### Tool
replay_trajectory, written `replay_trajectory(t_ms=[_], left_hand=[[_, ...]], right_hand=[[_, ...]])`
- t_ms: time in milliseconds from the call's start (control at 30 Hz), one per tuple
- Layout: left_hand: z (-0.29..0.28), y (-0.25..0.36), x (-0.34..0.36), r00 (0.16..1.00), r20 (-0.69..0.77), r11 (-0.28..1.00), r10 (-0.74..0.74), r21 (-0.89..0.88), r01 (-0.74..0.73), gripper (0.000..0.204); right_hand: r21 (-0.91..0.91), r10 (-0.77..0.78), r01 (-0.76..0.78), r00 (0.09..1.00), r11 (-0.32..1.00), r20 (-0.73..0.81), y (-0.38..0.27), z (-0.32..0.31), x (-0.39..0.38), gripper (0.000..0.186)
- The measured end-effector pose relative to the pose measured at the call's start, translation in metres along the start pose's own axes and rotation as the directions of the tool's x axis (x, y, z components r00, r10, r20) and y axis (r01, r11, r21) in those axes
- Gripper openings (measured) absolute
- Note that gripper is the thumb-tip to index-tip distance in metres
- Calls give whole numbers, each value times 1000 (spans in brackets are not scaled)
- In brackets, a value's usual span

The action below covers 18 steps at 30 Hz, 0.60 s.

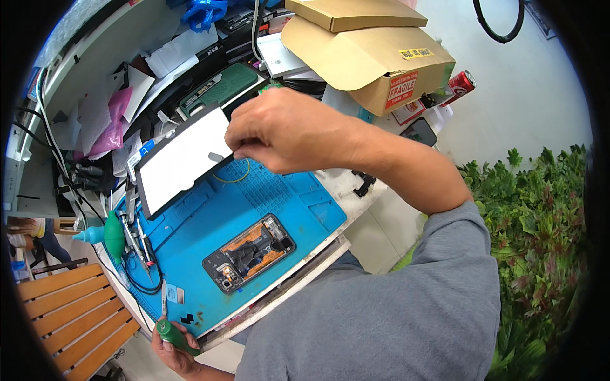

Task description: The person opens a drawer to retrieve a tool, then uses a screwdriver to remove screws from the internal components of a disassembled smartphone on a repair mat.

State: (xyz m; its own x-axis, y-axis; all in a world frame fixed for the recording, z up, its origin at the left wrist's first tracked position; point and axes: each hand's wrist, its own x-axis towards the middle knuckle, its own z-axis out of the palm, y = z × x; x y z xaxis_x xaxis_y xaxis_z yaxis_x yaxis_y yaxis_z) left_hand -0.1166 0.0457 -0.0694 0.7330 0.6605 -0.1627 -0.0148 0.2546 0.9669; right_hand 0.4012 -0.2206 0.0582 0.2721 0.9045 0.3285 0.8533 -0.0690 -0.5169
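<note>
My right hand [273, 130] is raised over the far side of the blue work mat [190, 286], fingertips pinched beside the right end of a bright white panel [178, 168] with a black frame. What they grip, if anything, is hidden; a small grey shape shows against the white near them. At the mat's near left corner my left hand [171, 359] is wrapped round a green, round-ended handle [175, 336], a thin pale shaft rising beside it. A phone [250, 253] lies on the mat without its back cover, showing orange-brown patches, dark innards and a camera cluster.
A green-and-blue air blower bulb [114, 235], slim tools [136, 241] and cables line the mat's left side. Behind stand papers, a green case [222, 86] and cardboard boxes [375, 63]. A red can [459, 86] sits right of them. A slatted wooden bench [76, 317] stands at left.
</note>
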Motion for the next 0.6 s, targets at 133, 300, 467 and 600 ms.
replay_trajectory(t_ms=[133,300,467,600], left_hand=[[-4,-5,1,997,-77,999,-25,-24,23,90],[20,10,3,1000,-17,999,-8,-33,8,85],[26,9,1,999,-35,995,11,-100,-15,84],[22,8,1,1000,1,993,-3,-114,3,84]], right_hand=[[-67,-17,19,999,998,36,0,17,2,11],[-65,17,-21,998,998,-67,-5,-1,-6,11],[-3,219,-219,975,976,-48,-15,3,-22,11],[6,232,-232,970,973,-67,-16,16,-40,13]])
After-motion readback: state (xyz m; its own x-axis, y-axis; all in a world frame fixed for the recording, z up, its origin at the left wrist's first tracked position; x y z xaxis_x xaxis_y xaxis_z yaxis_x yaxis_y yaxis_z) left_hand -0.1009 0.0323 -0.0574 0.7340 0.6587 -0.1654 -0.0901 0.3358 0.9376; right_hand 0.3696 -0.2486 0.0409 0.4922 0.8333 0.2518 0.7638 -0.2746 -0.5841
